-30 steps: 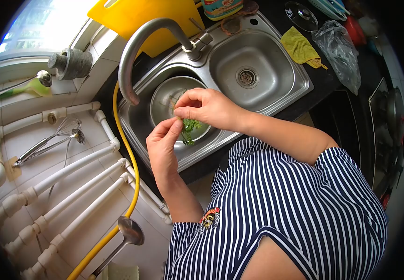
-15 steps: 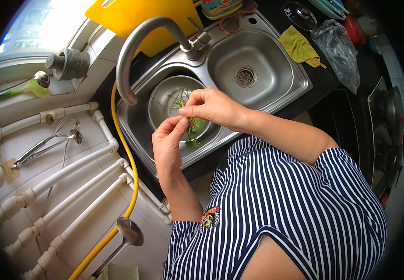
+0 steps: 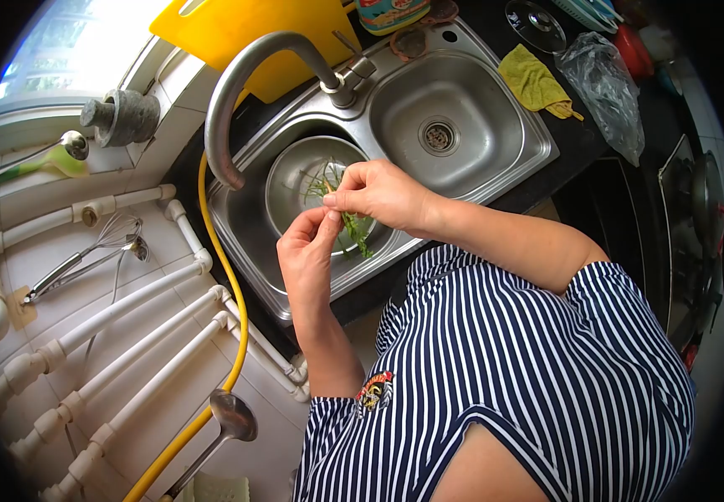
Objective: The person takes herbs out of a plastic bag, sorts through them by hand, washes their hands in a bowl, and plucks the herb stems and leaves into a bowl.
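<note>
Over the left sink basin, my left hand (image 3: 305,251) and my right hand (image 3: 385,197) meet with thumbs and fingertips pinched together. Between them is a small bunch of green leafy herb (image 3: 355,234), its feathery leaves hanging below the fingers. Thin stems poke out above the fingertips. Both hands are closed on the herb; the pinched part is hidden. Beneath them, a round metal bowl (image 3: 282,188) sits in the left basin, with some green stems visible over or in it.
A curved faucet (image 3: 226,109) arches over the left basin. To the right lies the second basin (image 3: 483,109) with its drain. A yellow-green cloth (image 3: 533,79) and a plastic bag (image 3: 603,92) rest on the counter. A yellow hose (image 3: 232,284) and white pipes (image 3: 127,330) run along the left.
The leafy end of the herb has swung slightly right and hangs lower. My left hand has shifted a little to the right; my right hand stays nearly in place.
</note>
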Demonstrator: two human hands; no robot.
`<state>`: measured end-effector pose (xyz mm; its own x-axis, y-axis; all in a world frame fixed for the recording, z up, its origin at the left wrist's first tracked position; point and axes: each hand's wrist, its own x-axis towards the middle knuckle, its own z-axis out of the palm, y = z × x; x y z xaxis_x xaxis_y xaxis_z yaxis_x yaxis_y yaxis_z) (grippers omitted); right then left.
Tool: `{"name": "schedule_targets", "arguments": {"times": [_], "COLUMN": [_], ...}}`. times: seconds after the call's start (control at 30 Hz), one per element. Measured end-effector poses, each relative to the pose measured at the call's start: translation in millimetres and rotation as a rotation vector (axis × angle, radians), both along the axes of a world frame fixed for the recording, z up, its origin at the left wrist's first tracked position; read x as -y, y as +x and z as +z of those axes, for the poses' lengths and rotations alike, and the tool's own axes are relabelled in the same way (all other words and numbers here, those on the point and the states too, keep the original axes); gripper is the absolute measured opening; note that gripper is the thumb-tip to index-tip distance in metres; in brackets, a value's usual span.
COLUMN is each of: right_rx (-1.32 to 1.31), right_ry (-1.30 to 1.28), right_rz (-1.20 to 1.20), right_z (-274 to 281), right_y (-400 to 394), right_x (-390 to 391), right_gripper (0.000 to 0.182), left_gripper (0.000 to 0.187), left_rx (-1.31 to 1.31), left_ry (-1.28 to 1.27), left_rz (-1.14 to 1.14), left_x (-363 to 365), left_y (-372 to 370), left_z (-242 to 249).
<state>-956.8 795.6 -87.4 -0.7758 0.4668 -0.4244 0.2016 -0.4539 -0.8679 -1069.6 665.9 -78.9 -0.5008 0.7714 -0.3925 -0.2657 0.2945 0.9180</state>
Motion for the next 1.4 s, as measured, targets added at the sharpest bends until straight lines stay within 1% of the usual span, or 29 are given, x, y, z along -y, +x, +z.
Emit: {"name": "schedule_targets", "arguments": {"times": [0.13, 0.37, 0.43, 0.47, 0.53, 0.6, 0.67, 0.73, 0.9, 0.97, 1.03, 1.1, 1.13, 1.17, 1.27, 1.4], "right_rx": [0.025, 0.037, -0.102, -0.091, -0.099, -0.106, -0.118, -0.097, -0.070, -0.072, -0.039, -0.087, -0.069, -0.076, -0.092, -0.052], "right_ry": [0.055, 0.099, -0.127, -0.204, -0.228, -0.252, -0.142, -0.112, -0.069, 0.030, 0.012, -0.065, -0.121, -0.116, -0.208, -0.236], "right_rz": [0.012, -0.009, -0.010, 0.007, -0.008, -0.025, -0.015, -0.021, -0.019, 0.029, 0.042, -0.032, -0.020, -0.021, -0.028, -0.063], "right_z": [-1.7, 1.6, -0.8, 1.8, 7.4, 6.3, -1.4, -3.7, -10.8, -13.9, -10.4, -7.1, -3.8, -3.3, -7.8, -1.5], "right_y": [0.3, 0.8, 0.5, 1.6, 2.6, 3.5, 3.2, 3.5, 3.3, 3.6, 3.4, 1.8, 2.9, 2.2, 2.0, 3.3], "right_x": [2.2, 0.5, -4.5, -8.1, -9.6, -10.2, -8.7, -6.8, -3.8, -6.9, -7.5, -4.1, -4.3, -3.6, -2.0, -0.7], "right_gripper": [0.024, 0.025, 0.019, 0.018, 0.017, 0.017, 0.014, 0.014, 0.013, 0.014, 0.014, 0.016, 0.016, 0.016, 0.016, 0.015], "left_gripper": [0.017, 0.019, 0.018, 0.018, 0.018, 0.018, 0.018, 0.019, 0.020, 0.019, 0.019, 0.019, 0.018, 0.018, 0.017, 0.016], "left_rx": [-0.063, -0.057, -0.006, -0.007, 0.269, 0.283, 0.297, 0.109, -0.019, -0.099, -0.091, -0.027, -0.021, -0.012, -0.020, -0.052], "left_ry": [-0.028, -0.048, 0.027, 0.026, 0.109, 0.081, 0.052, 0.065, 0.034, -0.003, 0.001, 0.027, 0.029, 0.030, 0.016, 0.000], "left_rz": [-0.012, 0.016, 0.039, 0.039, 0.114, 0.119, 0.124, 0.055, 0.062, 0.065, 0.037, 0.013, 0.008, 0.002, 0.011, 0.022], "left_x": [0.5, -2.0, -4.4, -4.5, -4.9, -5.6, -5.7, -4.2, -3.5, -3.9, -3.6, -2.2, -1.9, -2.1, -3.0, -4.2], "left_y": [-0.2, 2.8, 0.9, -1.1, -4.9, -4.9, -4.4, -3.9, -0.1, -0.7, -1.2, -1.9, -2.2, -2.2, -1.6, 1.7], "left_z": [1.5, 4.9, 4.9, 3.4, -0.5, 3.7, 2.6, -4.3, -7.7, -10.2, -10.5, -6.0, -3.7, -2.2, -4.0, -9.0]}}
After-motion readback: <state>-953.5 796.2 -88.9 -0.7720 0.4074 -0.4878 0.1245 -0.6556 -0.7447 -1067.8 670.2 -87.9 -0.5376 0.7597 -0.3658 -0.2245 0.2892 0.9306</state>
